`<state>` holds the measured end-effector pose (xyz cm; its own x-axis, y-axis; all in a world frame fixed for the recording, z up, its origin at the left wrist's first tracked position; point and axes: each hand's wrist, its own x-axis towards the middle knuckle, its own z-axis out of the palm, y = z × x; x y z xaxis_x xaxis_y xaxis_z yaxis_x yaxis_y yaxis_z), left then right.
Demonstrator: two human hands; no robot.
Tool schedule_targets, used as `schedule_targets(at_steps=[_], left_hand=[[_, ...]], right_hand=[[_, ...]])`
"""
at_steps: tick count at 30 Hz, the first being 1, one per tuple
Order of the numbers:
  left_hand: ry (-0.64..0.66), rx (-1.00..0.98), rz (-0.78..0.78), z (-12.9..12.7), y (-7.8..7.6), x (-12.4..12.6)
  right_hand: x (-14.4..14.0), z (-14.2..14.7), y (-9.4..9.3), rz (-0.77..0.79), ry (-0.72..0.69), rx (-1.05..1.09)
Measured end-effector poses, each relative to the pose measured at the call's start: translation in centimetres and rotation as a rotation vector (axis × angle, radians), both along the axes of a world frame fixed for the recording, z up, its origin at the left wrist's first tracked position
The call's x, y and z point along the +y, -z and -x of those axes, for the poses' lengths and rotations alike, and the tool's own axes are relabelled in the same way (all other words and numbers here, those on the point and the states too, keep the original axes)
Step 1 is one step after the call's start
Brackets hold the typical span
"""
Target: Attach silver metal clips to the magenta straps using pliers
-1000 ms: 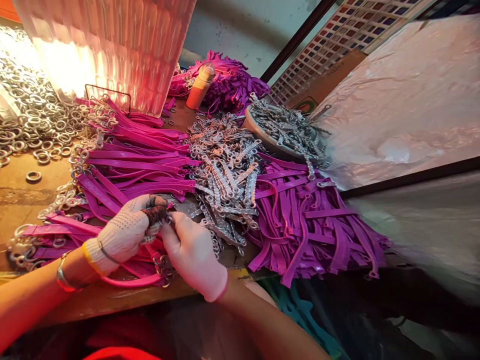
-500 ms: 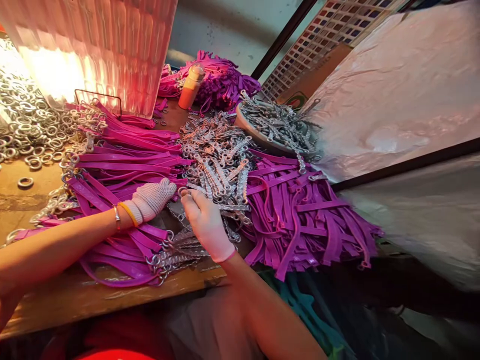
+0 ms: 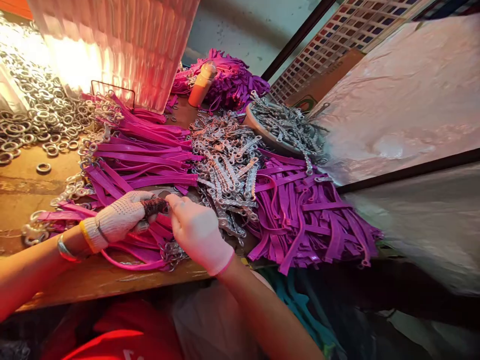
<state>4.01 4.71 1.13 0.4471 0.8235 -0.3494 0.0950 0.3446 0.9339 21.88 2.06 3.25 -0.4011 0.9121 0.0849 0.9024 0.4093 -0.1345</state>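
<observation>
My left hand [image 3: 122, 216], in a white dotted glove, is closed around a dark brown, rough-surfaced piece [image 3: 153, 207] that points to the right. At the far end of that piece, my right hand [image 3: 197, 227], in a thin white glove, has its fingers pinched together; what they hold is hidden. Beneath and beyond the hands lie magenta straps [image 3: 146, 155] with metal rings at their ends. Just past my right hand is a heap of short silver chain pieces [image 3: 228, 170]. More purple straps [image 3: 300, 220] are piled to the right.
Loose metal rings [image 3: 56, 127] cover the left of the wooden table [image 3: 22, 200]. A ribbed translucent panel [image 3: 150, 45] stands behind them, brightly lit. An orange bottle [image 3: 202, 85], another purple strap pile [image 3: 232, 72] and a bowl [image 3: 255, 125] heaped with chains are at the back.
Both hands have come closer to me, away from the strap ends by the chain heap. The dark brown piece now shows in my left hand. The view has shifted slightly.
</observation>
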Motion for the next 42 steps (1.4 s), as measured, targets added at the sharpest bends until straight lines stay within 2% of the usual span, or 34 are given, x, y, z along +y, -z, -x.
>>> schedule_targets(at_steps=[3,5,7,11,13,17,19,22,24,26,30,34,36,38,41,42], left_hand=[[-0.073,-0.101,0.122,0.0,0.6,-0.4],[-0.064,-0.108,0.122,0.3,0.8,-0.6],[-0.014,-0.074,0.045,0.6,0.8,-0.7],[0.101,0.095,-0.301,0.9,0.9,-0.4],[0.141,0.157,-0.414,1.0,1.4,-0.2],[0.183,0.052,-0.351,1.3,3.1,-0.1],[0.14,0.033,-0.346,1.3,3.8,-0.3],[0.052,0.125,-0.419,1.0,4.3,-0.8],[0.01,0.206,-0.463,0.5,4.2,-1.2],[-0.004,0.279,-0.491,0.2,3.9,-1.4],[0.054,0.35,-0.502,0.2,3.6,-1.6],[0.139,0.304,-0.478,0.8,3.8,-1.1],[0.176,0.252,-0.469,1.1,4.0,-0.9],[0.16,0.17,-0.472,1.4,3.9,-0.7],[0.025,0.03,-0.441,1.5,2.9,-0.8],[-0.033,-0.008,-0.395,1.4,2.4,-0.9]], right_hand=[[-0.6,1.0,-0.1,-0.009,0.013,-0.147],[-0.9,1.3,0.0,-0.004,0.03,-0.152],[-1.1,1.6,0.1,-0.01,0.05,-0.154],[-1.4,1.7,0.1,-0.04,0.068,-0.205],[-1.6,1.6,0.3,-0.048,0.074,-0.194],[-1.6,0.8,0.8,0.042,0.043,-0.06],[-1.5,0.6,0.8,0.148,0.042,-0.008],[-1.0,0.8,0.8,0.248,0.135,-0.052],[-0.8,1.0,0.9,0.241,0.161,-0.14],[-0.7,1.2,1.2,0.196,0.108,-0.228],[-0.8,1.2,2.0,0.122,-0.049,-0.329],[-1.6,1.5,2.1,0.098,-0.133,-0.368],[-2.2,1.4,1.6,0.089,-0.095,-0.358],[-2.6,0.6,0.9,0.088,-0.047,-0.297],[-2.2,-2.7,0.2,0.02,0.064,-0.187],[-1.8,-4.2,0.4,-0.017,0.152,-0.191]])
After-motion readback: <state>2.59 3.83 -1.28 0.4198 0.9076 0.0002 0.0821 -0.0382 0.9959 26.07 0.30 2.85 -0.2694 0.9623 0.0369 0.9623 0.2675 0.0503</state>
